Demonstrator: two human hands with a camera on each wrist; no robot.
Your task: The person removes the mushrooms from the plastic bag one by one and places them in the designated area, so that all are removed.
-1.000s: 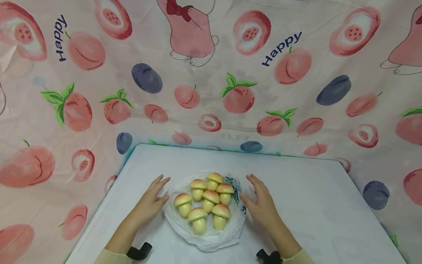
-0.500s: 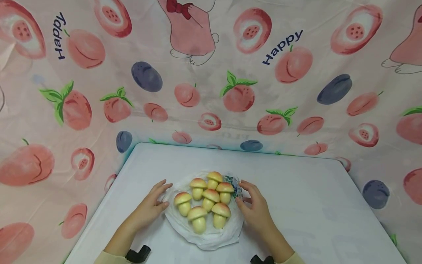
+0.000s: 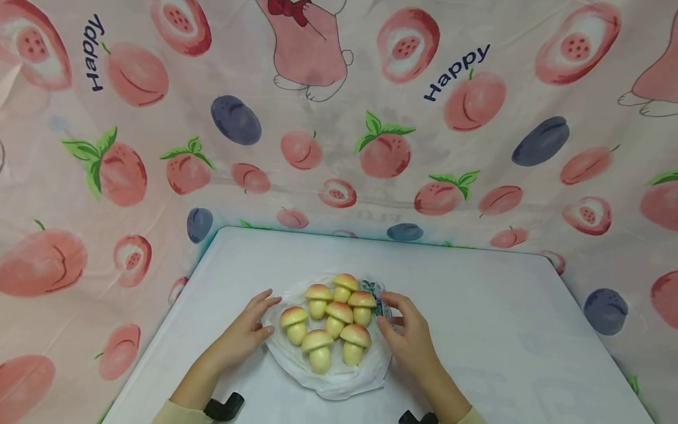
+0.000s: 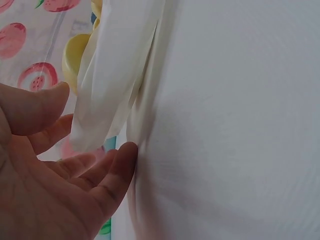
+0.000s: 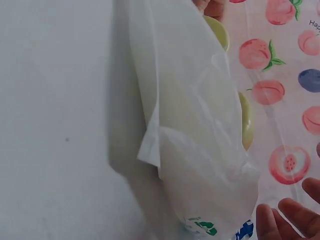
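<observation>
Several yellow mushroom-shaped pieces with reddish-tinged caps, one a front mushroom [image 3: 320, 360], sit grouped on a crumpled white plastic bag [image 3: 339, 388] in the head view. My left hand [image 3: 238, 335] is at the bag's left edge, fingers spread and loosely bent. In the left wrist view its thumb and fingers lie around the raised bag edge [image 4: 110, 80] without closing on it. At the bag's right edge, beside its green and blue print [image 3: 371, 290], is my right hand [image 3: 412, 335], fingers gently bent. The right wrist view shows its fingertips [image 5: 267, 222] close to the bag.
The white table [image 3: 503, 330] stretches around the bag on both sides. A fruit-printed cloth [image 3: 339, 106] hangs behind and to the sides of the table. Black wrist mounts [image 3: 225, 406] sit at both wrists.
My right hand has moved left to the bag's right edge, its fingers bending more. My left hand has shifted slightly right, closer to the bag. The mushrooms keep their arrangement.
</observation>
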